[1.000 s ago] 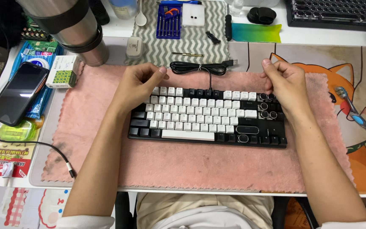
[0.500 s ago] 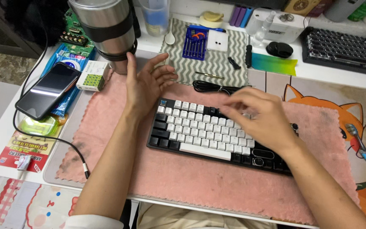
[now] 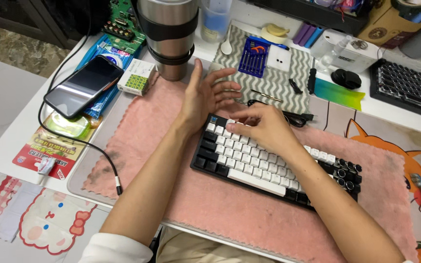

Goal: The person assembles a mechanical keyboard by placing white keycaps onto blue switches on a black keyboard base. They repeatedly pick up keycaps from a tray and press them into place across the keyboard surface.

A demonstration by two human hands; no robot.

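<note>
My left hand lifted off keyboard — fingers spread, empty. My right hand crossed to top-left keys — fingers curled, pressed on keycaps.

Both my arms reach in from the bottom edge, hands close together near the middle.

My left hand is open, palm turned toward my right side, fingers spread and pointing up and to the right, thumb raised. The left forearm runs bare from a white sleeve cuff at the lower left. My right hand lies palm down, fingers curled and pointing left, just beside the heel of the left hand. Its forearm stretches off to the lower right corner.
</note>
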